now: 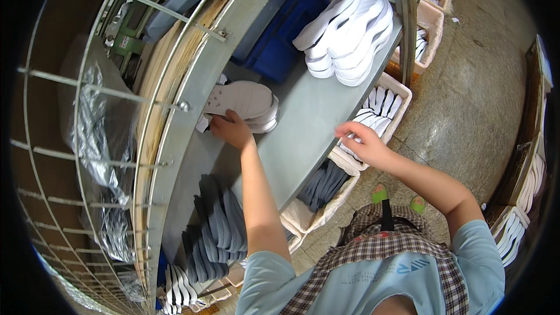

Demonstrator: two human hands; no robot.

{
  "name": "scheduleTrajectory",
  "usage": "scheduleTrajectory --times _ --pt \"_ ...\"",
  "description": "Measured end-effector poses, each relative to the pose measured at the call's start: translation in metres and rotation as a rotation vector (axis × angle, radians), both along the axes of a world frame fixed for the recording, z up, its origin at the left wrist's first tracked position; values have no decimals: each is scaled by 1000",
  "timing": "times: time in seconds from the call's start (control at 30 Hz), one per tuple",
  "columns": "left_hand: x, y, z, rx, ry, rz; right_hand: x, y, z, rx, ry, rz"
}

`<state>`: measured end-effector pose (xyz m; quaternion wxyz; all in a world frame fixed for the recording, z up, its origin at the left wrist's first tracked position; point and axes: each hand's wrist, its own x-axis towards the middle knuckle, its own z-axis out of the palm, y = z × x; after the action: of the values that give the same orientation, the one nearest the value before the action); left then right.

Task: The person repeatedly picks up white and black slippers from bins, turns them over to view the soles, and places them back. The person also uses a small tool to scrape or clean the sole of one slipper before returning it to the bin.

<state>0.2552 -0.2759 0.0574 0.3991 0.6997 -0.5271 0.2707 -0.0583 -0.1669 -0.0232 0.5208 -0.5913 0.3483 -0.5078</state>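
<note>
One speckled, dull-shiny floor (487,90) spreads along the right, and one long workbench (303,125), smooth and plain grey, crosses the room at a slant. One curved wire guard (77,83) fills the left side, with clear plastic sheeting (99,134) bunched behind its bars. At least four pale bins stand on the floor along the bench's right edge: two farther off, a third bin (403,91) of white soles with dark stripes, and a fourth bin (318,217) of dark grey soles. One blue bin (286,38) sits on the bench toward the back.

Three piles of soles lie on the bench. The white pile (350,35), at the far end, stands in two side-by-side columns; the dark grey pile (219,227), at the near end, leans in two rows. The pale pile (245,98) lies between them, near the guard, at least two soles deep; overlap hides exact counts.

The left hand (234,133) touches the pale pile's near edge, thumb on top; whether it clamps cannot be told. The right hand (370,147) hangs above the third bin, fingers loosely bent and apart from the thumb. Two green slippers (380,193) show below.
</note>
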Motion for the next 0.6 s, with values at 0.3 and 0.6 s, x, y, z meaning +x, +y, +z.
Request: scheduleTrajectory --times 0.3,0.6 --pt "16 -19 -13 -141 983 -596 147 -169 26 413 -74 151" --pt "22 24 -8 -59 1315 -593 191 -157 37 785 -185 373"
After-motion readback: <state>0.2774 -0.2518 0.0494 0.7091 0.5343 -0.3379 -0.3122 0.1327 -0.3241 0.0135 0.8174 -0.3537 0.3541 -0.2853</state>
